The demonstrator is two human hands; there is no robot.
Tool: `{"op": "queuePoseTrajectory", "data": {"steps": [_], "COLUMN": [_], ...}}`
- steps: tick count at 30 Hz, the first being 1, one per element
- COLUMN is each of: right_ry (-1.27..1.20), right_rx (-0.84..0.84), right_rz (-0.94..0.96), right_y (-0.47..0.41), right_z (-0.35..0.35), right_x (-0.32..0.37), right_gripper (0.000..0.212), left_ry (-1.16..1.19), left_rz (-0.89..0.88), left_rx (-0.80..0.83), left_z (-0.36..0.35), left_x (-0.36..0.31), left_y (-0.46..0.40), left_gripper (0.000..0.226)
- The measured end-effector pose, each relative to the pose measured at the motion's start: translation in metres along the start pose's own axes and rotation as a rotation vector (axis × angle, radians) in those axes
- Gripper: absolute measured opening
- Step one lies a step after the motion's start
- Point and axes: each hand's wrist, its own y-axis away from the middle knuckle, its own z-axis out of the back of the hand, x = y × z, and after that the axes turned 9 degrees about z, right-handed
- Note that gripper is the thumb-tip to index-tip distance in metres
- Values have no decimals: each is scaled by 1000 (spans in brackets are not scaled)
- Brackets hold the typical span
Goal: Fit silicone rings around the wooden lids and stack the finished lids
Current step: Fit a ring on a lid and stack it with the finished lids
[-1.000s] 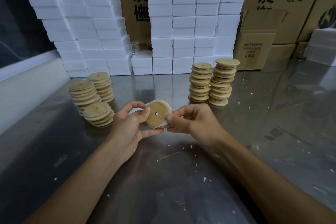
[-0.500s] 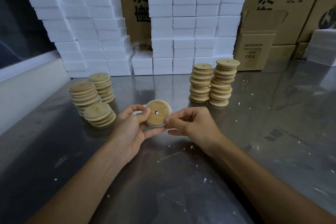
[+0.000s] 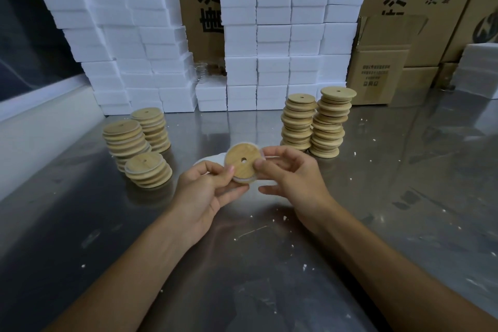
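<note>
Pinching the wooden lid [image 3: 244, 163] with both hands, left hand [image 3: 207, 188] and right hand [image 3: 289, 178]; your silicone ring [image 3: 244, 180] may roll off if stretched unevenly.

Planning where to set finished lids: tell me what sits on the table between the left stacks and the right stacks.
Head view: mostly bare steel table, with the held lid and both hands in front of that gap.

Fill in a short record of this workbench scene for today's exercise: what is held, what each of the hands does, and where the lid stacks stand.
held item: wooden lid with silicone ring at its edge
left hand: pinches lid's left edge
right hand: pinches lid's right edge
left stacks: three, ringed lids
right stacks: two, taller
surface: metal table
backdrop: white foam blocks, cardboard boxes
</note>
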Motion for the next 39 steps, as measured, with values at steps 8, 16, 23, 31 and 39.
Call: {"op": "queuePoseTrajectory", "data": {"steps": [8, 16, 23, 31, 39], "right_ry": [9, 105, 87, 115, -63], "right_rx": [-52, -50, -25, 3, -70], "right_rz": [26, 22, 25, 24, -93], "right_y": [1, -2, 1, 3, 2], "right_z": [-5, -4, -7, -9, -7], "right_x": [-3, -2, -3, 2, -1], "right_gripper": [21, 7, 6, 12, 10], "left_ry": [-94, -175, -393, -197, -450], "left_rz": [-4, -137, -187, -183, -315], "left_rx": [-6, -68, -35, -59, -70], "left_z": [6, 7, 10, 11, 8], "left_x": [-3, -8, -9, -8, -4], "left_y": [-2, -1, 1, -4, -2], "left_gripper": [13, 14, 10, 17, 49]}}
